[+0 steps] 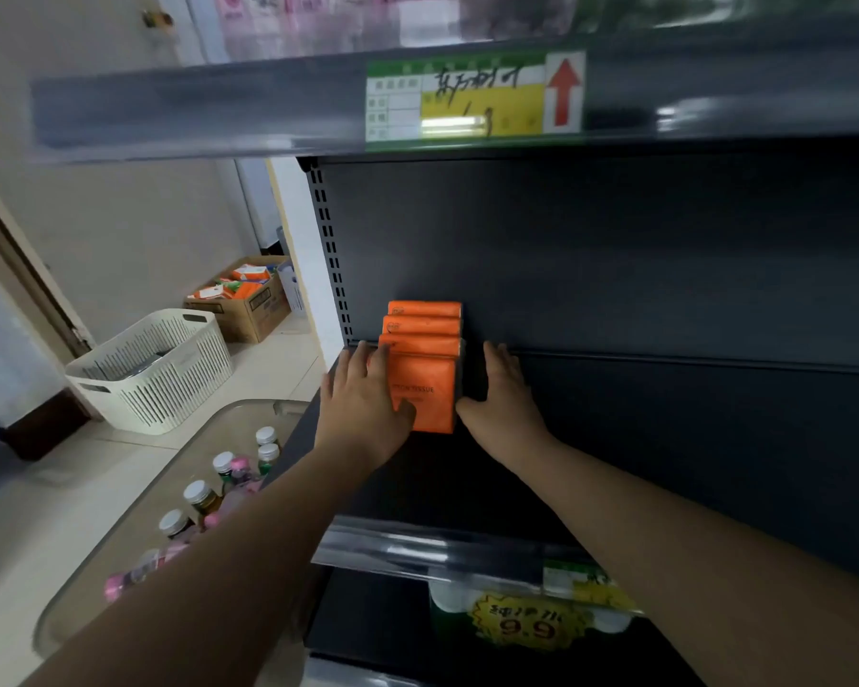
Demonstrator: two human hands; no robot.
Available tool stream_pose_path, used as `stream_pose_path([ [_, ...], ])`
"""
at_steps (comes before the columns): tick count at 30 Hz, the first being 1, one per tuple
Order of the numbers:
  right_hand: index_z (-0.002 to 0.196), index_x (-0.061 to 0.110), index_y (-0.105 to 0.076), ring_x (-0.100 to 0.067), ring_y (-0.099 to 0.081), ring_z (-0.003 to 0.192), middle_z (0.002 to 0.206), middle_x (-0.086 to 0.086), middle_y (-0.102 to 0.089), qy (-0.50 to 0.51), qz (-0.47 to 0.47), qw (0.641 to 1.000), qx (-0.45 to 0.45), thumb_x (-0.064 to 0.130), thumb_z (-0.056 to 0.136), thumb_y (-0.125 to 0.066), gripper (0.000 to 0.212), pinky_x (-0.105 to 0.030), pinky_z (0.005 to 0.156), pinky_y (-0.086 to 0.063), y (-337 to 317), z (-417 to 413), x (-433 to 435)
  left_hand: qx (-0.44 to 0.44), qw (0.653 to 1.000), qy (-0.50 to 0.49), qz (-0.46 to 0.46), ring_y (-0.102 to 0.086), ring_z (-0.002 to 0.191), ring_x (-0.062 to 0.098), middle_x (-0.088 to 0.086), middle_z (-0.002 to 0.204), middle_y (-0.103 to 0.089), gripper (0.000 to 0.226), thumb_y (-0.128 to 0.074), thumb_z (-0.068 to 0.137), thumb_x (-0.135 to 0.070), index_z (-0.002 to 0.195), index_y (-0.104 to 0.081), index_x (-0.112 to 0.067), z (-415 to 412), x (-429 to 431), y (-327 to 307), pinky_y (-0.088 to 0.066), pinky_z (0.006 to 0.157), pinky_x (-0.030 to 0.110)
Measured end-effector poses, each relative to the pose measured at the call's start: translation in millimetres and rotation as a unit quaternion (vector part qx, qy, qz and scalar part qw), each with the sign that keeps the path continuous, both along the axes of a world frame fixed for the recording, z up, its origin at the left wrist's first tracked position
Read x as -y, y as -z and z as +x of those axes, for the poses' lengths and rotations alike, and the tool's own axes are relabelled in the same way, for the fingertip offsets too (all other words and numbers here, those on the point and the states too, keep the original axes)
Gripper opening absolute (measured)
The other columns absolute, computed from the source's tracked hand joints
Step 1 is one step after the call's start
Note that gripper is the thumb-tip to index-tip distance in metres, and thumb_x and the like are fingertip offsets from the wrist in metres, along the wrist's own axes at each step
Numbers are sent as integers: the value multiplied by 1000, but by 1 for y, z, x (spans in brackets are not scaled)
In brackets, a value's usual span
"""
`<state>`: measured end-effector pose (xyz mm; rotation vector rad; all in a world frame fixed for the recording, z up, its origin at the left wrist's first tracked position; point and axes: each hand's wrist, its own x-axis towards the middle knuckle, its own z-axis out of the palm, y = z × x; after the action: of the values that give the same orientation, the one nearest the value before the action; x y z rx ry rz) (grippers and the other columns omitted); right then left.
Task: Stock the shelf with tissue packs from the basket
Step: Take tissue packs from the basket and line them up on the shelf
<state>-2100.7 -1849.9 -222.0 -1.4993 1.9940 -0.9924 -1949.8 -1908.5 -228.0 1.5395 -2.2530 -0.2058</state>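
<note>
Placement step: orange tissue packs [422,384] stand in a row at the left end of the shelf [616,438], the left hand [363,409] with its grip clamped on the front pack, the right hand [504,394] flat, fingers straight, against the row's side; next, probably, squaring, release, then the basket [155,369].

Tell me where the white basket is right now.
In the head view the white basket sits on the floor at the left, apart from the shelf, between the cardboard box behind it and the bottles nearer the camera.
</note>
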Motion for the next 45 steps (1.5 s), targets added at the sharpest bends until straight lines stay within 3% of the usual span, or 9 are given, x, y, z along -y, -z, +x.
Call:
stream_pose_path([
  [4,153,17,-5,-18,4,148,162,-4,4,-3,1,999,-54,22,90,-52,79,-41,120,0,-5,-8,-24,57,997,29,-35,-4,149,29,10,161,-11,79,-53,87,-37,152,-12,-17,-7,-25,0,-8,120,48],
  [9,153,23,-10,-20,-6,148,162,0,0,-10,2,992,-124,29,88,-54,79,-45,119,-15,-7,-20,-67,111,990,64,-64,-3,149,29,9,161,-10,77,-47,89,-44,152,-11,-20,-21,-62,-4,-7,120,49],
  [13,153,24,-8,-20,-3,148,162,0,-1,-25,13,979,-203,33,89,-52,78,-43,119,-9,-2,-32,-104,140,984,83,-69,0,149,27,8,161,-8,78,-47,89,-44,153,-11,-18,-35,-95,-9,-4,120,49],
  [24,153,19,-6,-20,-3,148,162,-3,-5,-34,32,959,-281,33,88,-53,82,-42,119,-5,40,-64,-211,163,971,155,-78,-7,148,27,9,160,-15,78,-49,87,-46,152,-17,-17,-65,-190,26,-9,120,47],
  [30,152,17,-12,-18,-7,148,161,-3,-12,-65,43,959,-273,30,87,-54,78,-40,120,-6,80,-70,-272,184,961,202,-44,-9,148,29,12,159,-16,77,-53,86,-43,150,-20,-16,-67,-237,67,-8,119,47],
  [39,153,20,-10,-17,-6,148,161,0,-8,-98,162,951,-245,35,92,-49,74,-37,120,-9,159,-65,-337,209,950,222,63,-13,147,25,8,158,-20,76,-52,86,-37,151,-17,-18,-57,-286,146,-11,119,42],
  [45,149,22,-21,-19,-25,141,155,-1,-24,-106,238,947,-186,31,86,-57,72,-35,116,-20,206,-59,-373,232,938,216,142,-27,142,24,6,152,-34,73,-60,81,-33,146,-28,-20,-51,-299,195,-19,116,40],
])
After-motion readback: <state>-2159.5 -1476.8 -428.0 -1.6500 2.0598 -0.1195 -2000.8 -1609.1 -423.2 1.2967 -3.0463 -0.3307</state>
